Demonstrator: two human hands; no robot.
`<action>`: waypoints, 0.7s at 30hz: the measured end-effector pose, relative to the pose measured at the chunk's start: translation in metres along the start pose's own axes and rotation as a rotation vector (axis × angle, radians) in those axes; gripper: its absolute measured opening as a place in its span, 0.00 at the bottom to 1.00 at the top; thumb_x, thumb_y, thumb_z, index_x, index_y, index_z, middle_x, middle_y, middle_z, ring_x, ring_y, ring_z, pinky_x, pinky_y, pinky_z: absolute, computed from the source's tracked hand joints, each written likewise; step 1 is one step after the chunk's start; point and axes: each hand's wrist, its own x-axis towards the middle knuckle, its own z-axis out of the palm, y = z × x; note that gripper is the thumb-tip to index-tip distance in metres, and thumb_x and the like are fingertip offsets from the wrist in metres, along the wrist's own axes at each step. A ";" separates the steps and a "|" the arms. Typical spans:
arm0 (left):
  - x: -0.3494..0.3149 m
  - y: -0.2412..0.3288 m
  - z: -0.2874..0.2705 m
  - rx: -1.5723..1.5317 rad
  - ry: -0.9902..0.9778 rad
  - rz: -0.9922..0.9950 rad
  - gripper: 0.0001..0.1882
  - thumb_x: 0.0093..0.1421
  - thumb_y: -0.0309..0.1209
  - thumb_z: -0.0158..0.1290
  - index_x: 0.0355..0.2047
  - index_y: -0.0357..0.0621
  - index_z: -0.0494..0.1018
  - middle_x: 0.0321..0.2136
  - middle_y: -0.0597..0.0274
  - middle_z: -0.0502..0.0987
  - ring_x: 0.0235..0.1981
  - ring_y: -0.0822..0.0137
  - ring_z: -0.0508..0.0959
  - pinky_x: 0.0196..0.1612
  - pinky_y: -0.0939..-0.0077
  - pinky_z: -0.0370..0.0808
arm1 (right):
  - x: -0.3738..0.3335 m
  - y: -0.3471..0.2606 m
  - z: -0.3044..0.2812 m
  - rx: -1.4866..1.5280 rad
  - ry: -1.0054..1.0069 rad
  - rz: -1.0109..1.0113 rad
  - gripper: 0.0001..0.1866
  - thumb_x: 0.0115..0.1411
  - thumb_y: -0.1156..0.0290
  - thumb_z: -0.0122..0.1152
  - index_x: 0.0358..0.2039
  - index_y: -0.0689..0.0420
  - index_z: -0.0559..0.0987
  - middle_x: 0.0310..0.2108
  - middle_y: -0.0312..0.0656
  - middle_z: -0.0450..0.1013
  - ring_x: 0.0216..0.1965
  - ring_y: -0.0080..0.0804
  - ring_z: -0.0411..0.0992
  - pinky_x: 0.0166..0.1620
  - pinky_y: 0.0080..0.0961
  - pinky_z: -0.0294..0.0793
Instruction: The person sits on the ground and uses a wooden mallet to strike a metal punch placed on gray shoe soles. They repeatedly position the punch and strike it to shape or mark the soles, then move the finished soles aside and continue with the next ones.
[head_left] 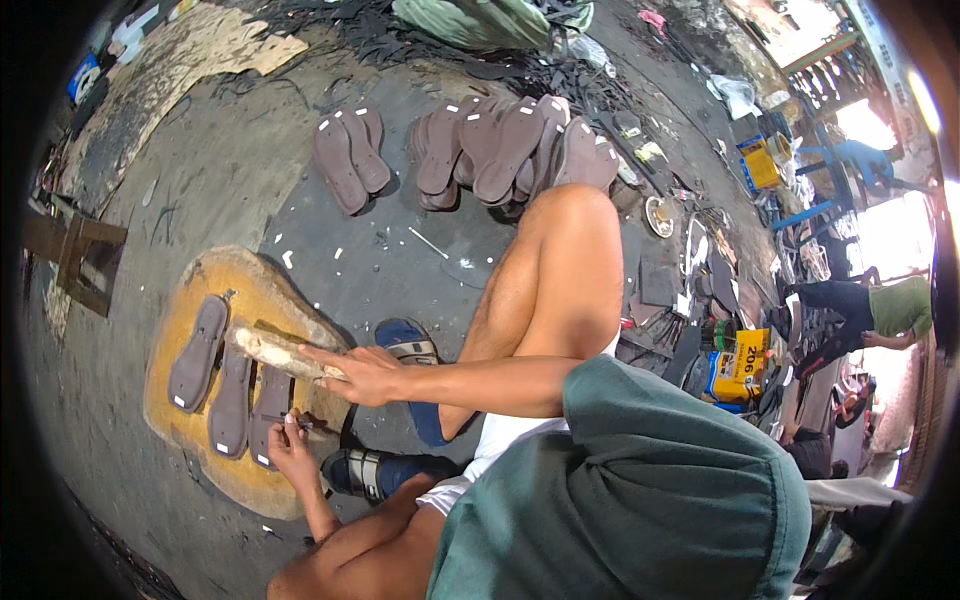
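Note:
Three brown sandal soles (pixel 199 354) lie side by side on a flat, yellowish wooden slab (pixel 170 300). My right hand (pixel 368 376) is closed round one end of a pale, worn wooden stick (pixel 270 350). The stick's other end reaches out above the soles and covers part of them. Lower down, my left hand (pixel 291 452) pinches a thin dark tool (pixel 290 419) over the nearest sole (pixel 268 400). Whether its tip touches the sole I cannot tell. My feet, in dark strapped sandals (pixel 427 425), are beside the slab.
More brown soles (pixel 495 150) are piled on the grey floor beyond my raised knee. Dark scraps (pixel 380 50) and a green cloth bundle (pixel 475 22) lie at the far side. A wooden stand (pixel 85 250) is at left. Tools and boxes clutter the right, where a person (pixel 850 305) is.

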 end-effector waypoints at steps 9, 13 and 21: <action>0.020 0.039 0.003 0.056 0.211 0.178 0.13 0.68 0.36 0.56 0.35 0.37 0.78 0.29 0.64 0.79 0.30 0.74 0.78 0.35 0.78 0.76 | 0.022 0.015 0.015 0.055 0.223 -0.163 0.36 0.68 0.51 0.51 0.74 0.34 0.51 0.47 0.62 0.77 0.45 0.65 0.77 0.50 0.49 0.77; 0.038 0.029 0.004 -0.074 0.252 0.173 0.12 0.66 0.34 0.58 0.35 0.35 0.77 0.26 0.64 0.80 0.28 0.75 0.79 0.33 0.78 0.77 | 0.026 0.006 0.000 0.186 0.263 -0.147 0.34 0.68 0.63 0.53 0.73 0.46 0.56 0.62 0.56 0.69 0.62 0.49 0.70 0.62 0.36 0.68; 0.043 0.022 0.014 0.096 0.283 0.197 0.14 0.64 0.36 0.60 0.33 0.34 0.77 0.21 0.62 0.79 0.24 0.76 0.76 0.29 0.77 0.72 | 0.028 0.008 -0.010 0.307 0.261 -0.183 0.34 0.69 0.67 0.53 0.73 0.56 0.55 0.68 0.55 0.61 0.67 0.41 0.63 0.66 0.31 0.61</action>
